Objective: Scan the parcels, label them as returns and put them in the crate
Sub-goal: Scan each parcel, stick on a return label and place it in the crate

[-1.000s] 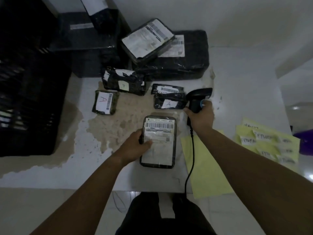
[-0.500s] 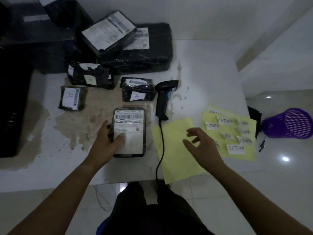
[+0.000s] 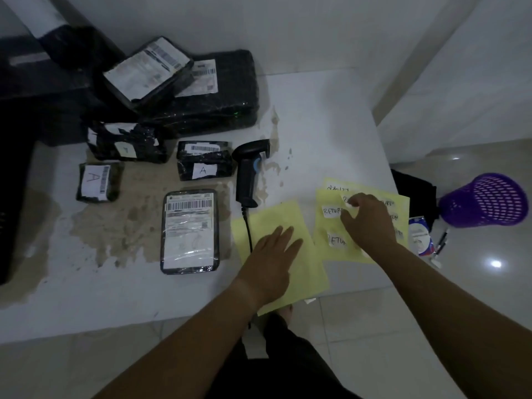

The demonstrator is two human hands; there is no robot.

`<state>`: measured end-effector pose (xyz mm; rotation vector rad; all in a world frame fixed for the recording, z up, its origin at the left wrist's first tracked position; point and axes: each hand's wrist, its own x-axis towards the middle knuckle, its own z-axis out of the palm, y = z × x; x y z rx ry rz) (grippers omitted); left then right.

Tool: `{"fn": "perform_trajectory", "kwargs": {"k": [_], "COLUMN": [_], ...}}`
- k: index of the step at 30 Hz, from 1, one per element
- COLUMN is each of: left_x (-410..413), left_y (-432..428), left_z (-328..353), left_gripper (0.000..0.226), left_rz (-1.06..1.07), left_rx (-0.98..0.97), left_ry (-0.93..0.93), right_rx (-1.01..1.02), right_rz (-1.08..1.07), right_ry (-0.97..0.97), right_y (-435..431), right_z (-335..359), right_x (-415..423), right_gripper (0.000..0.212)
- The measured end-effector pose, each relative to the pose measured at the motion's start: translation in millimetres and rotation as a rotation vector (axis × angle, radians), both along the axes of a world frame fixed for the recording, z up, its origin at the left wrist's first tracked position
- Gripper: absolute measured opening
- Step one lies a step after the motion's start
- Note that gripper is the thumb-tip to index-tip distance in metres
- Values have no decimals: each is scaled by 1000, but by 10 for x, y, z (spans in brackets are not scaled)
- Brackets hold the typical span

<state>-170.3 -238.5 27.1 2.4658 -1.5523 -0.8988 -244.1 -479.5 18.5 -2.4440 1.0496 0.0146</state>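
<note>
None of the parcels sits in the crate [image 3: 11,197] yet. One parcel [image 3: 190,230] lies on the desk [image 3: 316,110], with no return label. Right hand [image 3: 367,223] pinches a label [image 3: 349,203] off the sheet [image 3: 400,207]. Left hand [image 3: 272,260] lies flat, fingers [image 3: 288,237] spread, holding nothing. The scanner [image 3: 249,171] rests beside the parcel.

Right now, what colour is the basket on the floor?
Purple mesh basket, lying tipped over; head view.
</note>
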Motion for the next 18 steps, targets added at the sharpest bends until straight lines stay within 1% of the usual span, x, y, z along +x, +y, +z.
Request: {"fn": "perform_trajectory", "kwargs": {"k": [3, 5, 10, 15, 17, 18], "left_x": [14, 46, 68, 103, 115, 120], "left_y": [-105, -80, -18, -16, -14, 2], "left_z": [-59, -117, -204, -191, -130, -101], "left_gripper": [81, 86, 90, 92, 88, 84], "left_rz": [-24, -46, -74, -58, -57, -45], "left_rx": [188, 247, 234, 196, 147, 71], "left_ry": [-92, -101, -96, -95, -103, -117], "right_rx": [1, 5, -52, -26, -2, 2], "right_rz": [15, 21, 66, 74, 68, 61], "right_ry": [52, 67, 72, 83, 39, -26], "right_y": [-7, 4, 38, 94, 142, 187], "right_z": [-51, -89, -99, 64, 142, 187], "right_x": [25, 36, 66, 57, 33, 21], "right_gripper": [25, 24, 10, 12, 11, 10]}}
